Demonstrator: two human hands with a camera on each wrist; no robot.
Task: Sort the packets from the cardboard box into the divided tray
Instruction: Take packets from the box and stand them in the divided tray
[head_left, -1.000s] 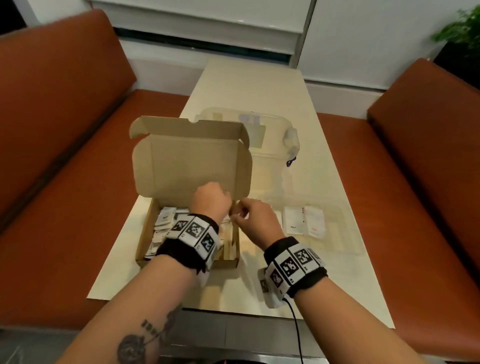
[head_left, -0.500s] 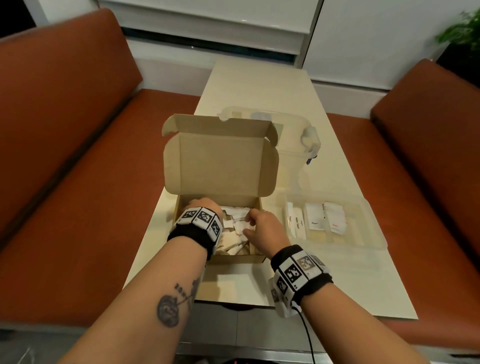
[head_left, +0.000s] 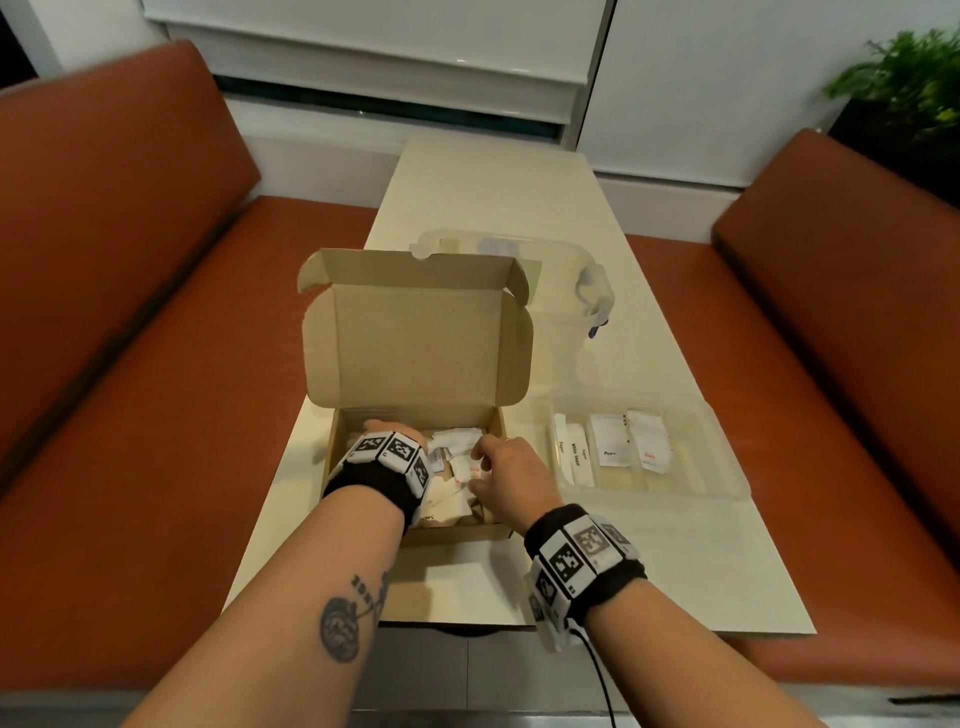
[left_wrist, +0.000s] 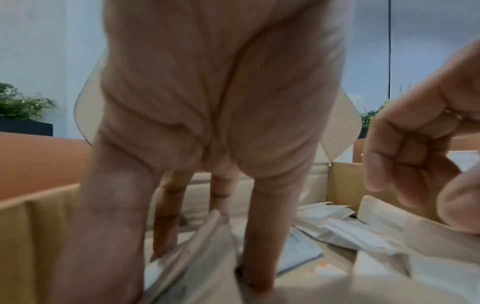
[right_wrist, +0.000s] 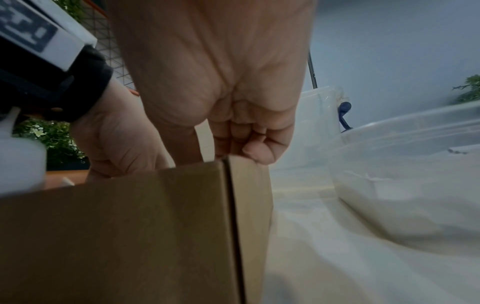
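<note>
The left hand (left_wrist: 207, 102) has its fingers (left_wrist: 262, 236) pinching a sheaf of packets (left_wrist: 197, 246) at the cardboard box's (head_left: 498, 530) left end; the right hand (head_left: 511, 475) curls loosely over the pile, its hold unclear. Best lift one kind cleanly, then carry it right to the divided tray (head_left: 727, 483) on the worktop (head_left: 701, 571).

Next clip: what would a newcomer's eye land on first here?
Both hands sit inside the open cardboard box at the table's near end, its lid standing up behind them. The left hand reaches fingers-down into the loose packets, gripping a few, while the right hand hovers curled beside it. Right of the box, the clear divided tray already holds several white packets standing in rows.
</note>
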